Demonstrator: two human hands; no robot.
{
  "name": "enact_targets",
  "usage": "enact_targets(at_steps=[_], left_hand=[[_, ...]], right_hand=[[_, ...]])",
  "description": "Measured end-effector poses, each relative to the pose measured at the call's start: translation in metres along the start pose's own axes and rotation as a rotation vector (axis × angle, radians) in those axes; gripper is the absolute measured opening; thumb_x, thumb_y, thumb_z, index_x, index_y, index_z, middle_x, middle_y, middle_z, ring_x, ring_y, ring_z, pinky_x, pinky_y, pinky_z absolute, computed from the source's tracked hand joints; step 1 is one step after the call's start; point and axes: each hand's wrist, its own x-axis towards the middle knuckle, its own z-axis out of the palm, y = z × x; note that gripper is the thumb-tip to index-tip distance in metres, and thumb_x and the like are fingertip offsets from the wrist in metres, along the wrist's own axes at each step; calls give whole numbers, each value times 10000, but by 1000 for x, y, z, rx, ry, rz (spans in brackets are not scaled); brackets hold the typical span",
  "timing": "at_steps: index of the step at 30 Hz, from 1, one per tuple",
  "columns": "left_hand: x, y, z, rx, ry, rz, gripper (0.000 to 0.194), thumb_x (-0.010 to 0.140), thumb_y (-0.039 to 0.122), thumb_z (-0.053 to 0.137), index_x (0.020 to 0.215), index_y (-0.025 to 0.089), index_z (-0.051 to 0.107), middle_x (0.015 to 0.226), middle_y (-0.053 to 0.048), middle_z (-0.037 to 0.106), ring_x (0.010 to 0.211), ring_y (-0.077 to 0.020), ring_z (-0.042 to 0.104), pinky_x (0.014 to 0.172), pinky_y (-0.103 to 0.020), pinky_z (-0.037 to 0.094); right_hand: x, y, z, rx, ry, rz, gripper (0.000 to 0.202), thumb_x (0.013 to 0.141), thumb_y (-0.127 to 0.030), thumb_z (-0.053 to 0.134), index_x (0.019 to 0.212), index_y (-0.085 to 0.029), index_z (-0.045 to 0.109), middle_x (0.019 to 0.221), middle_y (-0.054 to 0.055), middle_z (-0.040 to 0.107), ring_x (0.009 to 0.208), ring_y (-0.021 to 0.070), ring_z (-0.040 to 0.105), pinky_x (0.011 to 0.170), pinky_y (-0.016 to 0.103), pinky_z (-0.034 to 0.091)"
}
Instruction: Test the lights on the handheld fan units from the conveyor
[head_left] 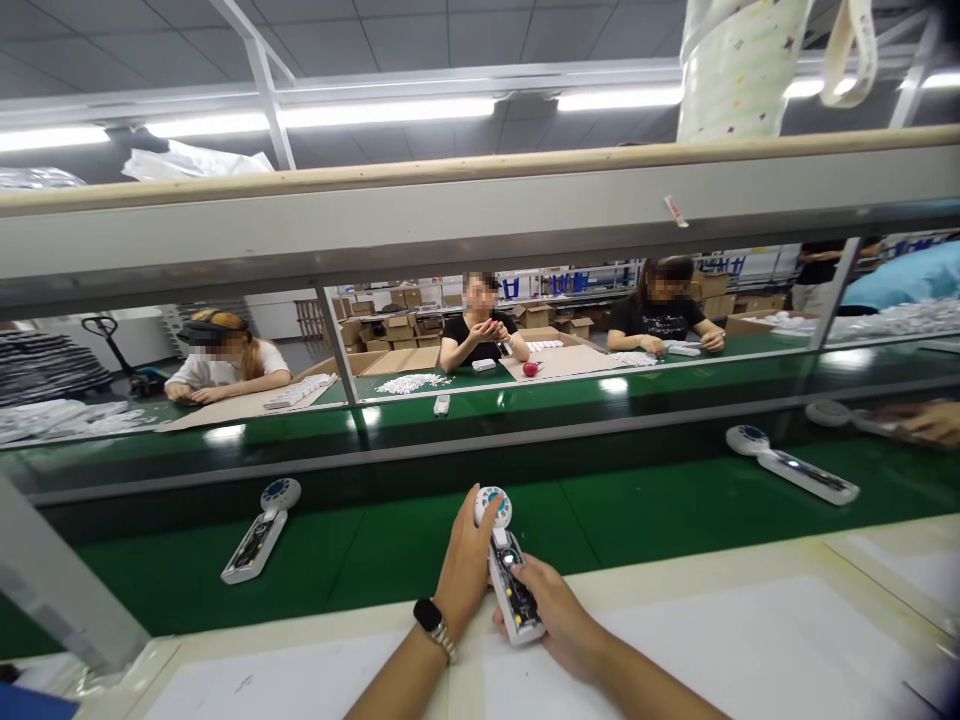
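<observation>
Two bare hands and one white handheld device (507,548), lower centre of the frame. The device is tilted, its round, blue-centred head up and to the left, its open body exposing a dark circuit board with a bright lit spot. The left hand (466,565), with a watch (429,614) at its wrist, has its grip closed around the head end, thumb laid over the round face. The right hand (553,608) has its grip closed about the lower body, thumb on the board just below the light. Both hands lie over the near edge of a green belt (420,545), where it meets the cream bench (712,640). Similar units rest on the belt: a second device (256,540) at lower left, and a third device (806,475) at right, its board also lit. At the far right edge, a co-worker's hand (941,422), blurred, is at a fourth device (829,413). Beyond, upper centre, a heap of small white parts (411,383) lies near a seated person (480,330).
</observation>
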Motion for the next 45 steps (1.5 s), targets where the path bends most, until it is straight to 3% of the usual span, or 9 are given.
enact_targets(at_steps=[6,13,19,28,33,38,45], left_hand=[[0,1,1,-9,0,10,659,756,0,426,1343,250,262,1457,-86,110,1309,-252,183,1021,-432,281],[1,2,0,-21,6,20,666,760,24,440,1350,262,240,1462,-77,75,1310,-253,177,1020,-434,284],[1,2,-2,-44,16,5,764,677,-24,486,1347,259,252,1465,-77,51,1305,-278,189,1007,-437,307],[-1,2,-2,-21,34,1,709,732,-32,411,1352,268,243,1470,-56,22,1296,-263,224,995,-414,326],[0,-1,-1,-30,19,-21,695,729,-11,420,1344,271,260,1465,-56,59,1290,-259,235,990,-404,330],[2,-6,0,-62,2,-87,562,813,111,404,1334,281,280,1460,-42,95,1260,-248,294,988,-397,327],[3,-8,0,0,-77,-94,645,790,91,386,1361,319,188,1463,-31,4,1240,-269,315,938,-386,378]], right_hand=[[-4,-5,3,-58,-79,-22,409,647,-493,633,862,-172,496,701,1,578,548,151,588,504,259,430],[-5,-7,1,-60,-111,-23,423,648,-491,640,882,-174,487,683,-5,564,532,154,578,508,276,425],[-6,-12,-1,-43,-196,-12,397,665,-476,652,854,-163,497,747,17,572,538,142,578,498,265,410],[-2,-8,2,-67,-94,-4,424,616,-464,658,859,-167,475,794,31,608,517,158,598,449,263,421],[0,-6,0,-26,-130,-6,379,622,-415,637,854,-159,480,689,16,617,501,164,601,463,272,437],[4,-5,-3,-53,-174,-16,416,585,-429,669,840,-155,488,626,7,618,518,172,613,533,307,462],[8,-2,-4,-94,-180,-43,534,546,-519,707,849,-156,459,588,1,598,532,192,618,544,322,451]])
